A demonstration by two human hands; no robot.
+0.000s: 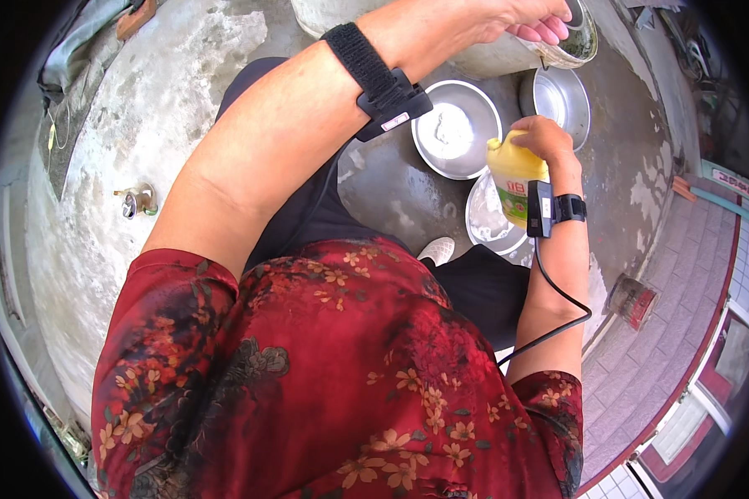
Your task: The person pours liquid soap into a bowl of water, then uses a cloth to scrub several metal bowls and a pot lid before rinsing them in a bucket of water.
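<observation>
My right hand (544, 138) grips the handle of a yellow plastic jug (524, 163) with a printed label. The jug is upright or slightly tilted, above a metal basin (475, 232) holding sudsy liquid. Up at the top edge, my left hand (527, 24) has curled fingers beside the rim of a pale bucket (574, 61). A greyish round object shows by its fingertips; whether the hand holds it cannot be told. A second metal basin (474, 159) with a shiny bottom lies between my arms. Below the bucket rim is a third metal basin (577, 115).
A brass-coloured tap (138, 201) juts from the stained wall (100, 150) at left. To the right, a worn red and grey can (633, 302) stands by a tiled step (624, 380). The concrete floor (393, 193) is wet. A black cable (568, 293) loops along my right forearm.
</observation>
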